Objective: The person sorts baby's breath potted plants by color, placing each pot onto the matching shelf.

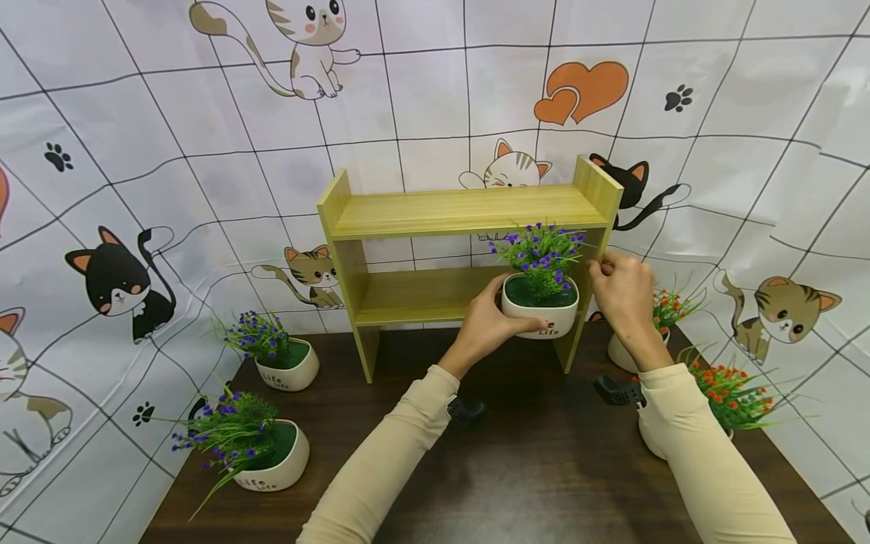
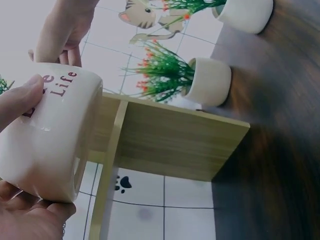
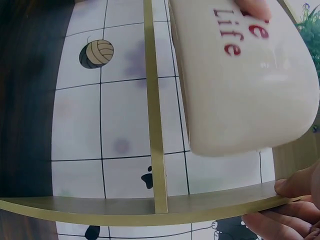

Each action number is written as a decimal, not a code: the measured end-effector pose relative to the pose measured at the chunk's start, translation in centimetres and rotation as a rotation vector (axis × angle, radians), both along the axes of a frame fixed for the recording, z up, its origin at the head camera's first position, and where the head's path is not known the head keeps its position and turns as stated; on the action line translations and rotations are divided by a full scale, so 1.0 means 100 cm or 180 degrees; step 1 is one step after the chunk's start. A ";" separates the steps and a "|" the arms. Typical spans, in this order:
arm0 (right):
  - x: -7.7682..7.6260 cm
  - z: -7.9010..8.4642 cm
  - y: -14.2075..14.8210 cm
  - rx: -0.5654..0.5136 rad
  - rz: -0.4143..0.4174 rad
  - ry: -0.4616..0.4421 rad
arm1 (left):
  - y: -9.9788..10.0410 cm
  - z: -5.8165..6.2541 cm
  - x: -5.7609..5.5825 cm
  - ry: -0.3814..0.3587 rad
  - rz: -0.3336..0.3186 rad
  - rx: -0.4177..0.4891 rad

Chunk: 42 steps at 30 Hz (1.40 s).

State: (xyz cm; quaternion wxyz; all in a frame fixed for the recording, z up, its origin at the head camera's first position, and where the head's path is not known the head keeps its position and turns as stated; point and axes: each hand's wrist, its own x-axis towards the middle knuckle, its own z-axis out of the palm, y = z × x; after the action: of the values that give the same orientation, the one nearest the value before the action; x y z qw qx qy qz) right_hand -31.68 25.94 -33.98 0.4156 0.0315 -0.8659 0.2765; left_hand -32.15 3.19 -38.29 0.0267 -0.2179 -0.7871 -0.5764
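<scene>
My left hand (image 1: 484, 323) holds a white oval flowerpot (image 1: 525, 308) with purple-flowered greenery, its thumb across the "Life" lettering on the front. The pot hangs in front of the right part of a light wooden two-tier shelf (image 1: 462, 213), below the upper board. In the left wrist view, fingers are curled at the far side of the pot (image 2: 47, 135). My right hand (image 1: 624, 293) is at the shelf's right side panel; in the right wrist view its thumb and fingers pinch the panel's edge (image 3: 210, 212).
Two purple-flowered pots (image 1: 291, 364) (image 1: 285, 462) stand on the left of the dark wooden table (image 1: 503, 468). Two red-flowered pots (image 1: 620, 352) (image 1: 651, 438) stand at the right, partly behind my right arm. A cat-printed wall covering (image 1: 435, 98) rises behind the shelf.
</scene>
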 end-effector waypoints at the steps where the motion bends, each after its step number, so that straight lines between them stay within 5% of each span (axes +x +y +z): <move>1: 0.000 0.000 0.000 0.0001 -0.0001 0.0005 | 0.001 0.000 -0.001 -0.0007 -0.0001 0.0002; 31: 0.000 0.000 0.001 -0.0034 0.0052 -0.0061 | 0.029 -0.006 -0.035 -0.0126 0.0204 0.0058; 42: -0.001 -0.001 0.001 -0.0074 0.0010 -0.0076 | 0.033 -0.004 -0.044 -0.0286 0.0089 0.0129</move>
State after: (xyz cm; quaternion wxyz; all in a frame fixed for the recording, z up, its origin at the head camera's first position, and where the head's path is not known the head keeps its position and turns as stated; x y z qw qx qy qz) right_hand -31.81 26.05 -34.04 0.4052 0.0247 -0.8675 0.2876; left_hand -36.51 6.53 -38.72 0.0038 -0.1801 -0.7786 -0.6011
